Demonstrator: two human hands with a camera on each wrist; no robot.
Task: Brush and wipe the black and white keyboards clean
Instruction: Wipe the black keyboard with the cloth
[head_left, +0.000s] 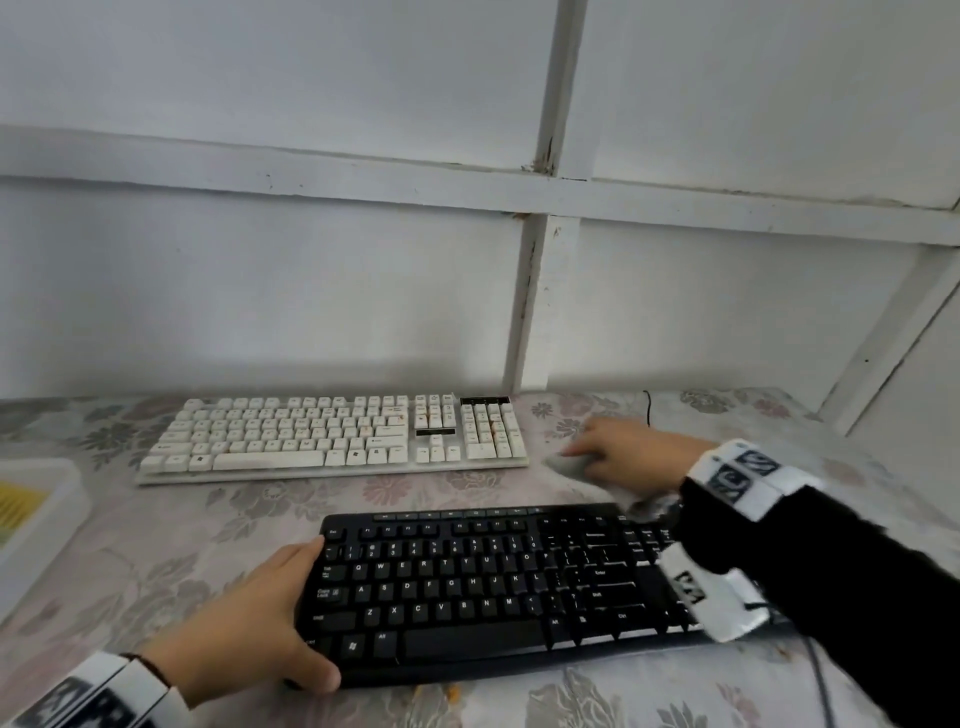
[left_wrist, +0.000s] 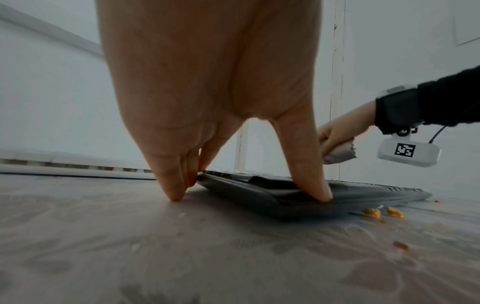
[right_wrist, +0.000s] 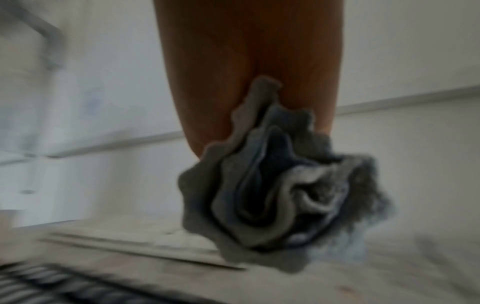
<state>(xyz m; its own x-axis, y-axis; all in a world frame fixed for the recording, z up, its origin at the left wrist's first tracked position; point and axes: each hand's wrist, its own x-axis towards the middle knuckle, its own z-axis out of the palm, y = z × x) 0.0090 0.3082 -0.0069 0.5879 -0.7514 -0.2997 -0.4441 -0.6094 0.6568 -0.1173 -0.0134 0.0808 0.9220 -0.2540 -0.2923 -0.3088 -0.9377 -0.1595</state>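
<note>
The black keyboard (head_left: 493, 587) lies near me on the flowered table cover, and the white keyboard (head_left: 332, 436) lies behind it by the wall. My left hand (head_left: 304, 613) grips the black keyboard's left end. In the left wrist view the thumb (left_wrist: 311, 181) presses on the keyboard's (left_wrist: 363, 193) near corner while the fingers (left_wrist: 171, 185) reach down past its left edge. My right hand (head_left: 592, 457) holds a bunched grey cloth (head_left: 563, 462) just right of the white keyboard. The cloth (right_wrist: 272, 195) hangs crumpled from the hand in the blurred right wrist view.
A white tray (head_left: 47, 525) with something yellow in it sits at the table's left edge. Orange crumbs (left_wrist: 384, 212) lie on the cover by the black keyboard's front edge. A thin black cable (head_left: 648, 408) runs down at the back right. White panelled walls close the back and right.
</note>
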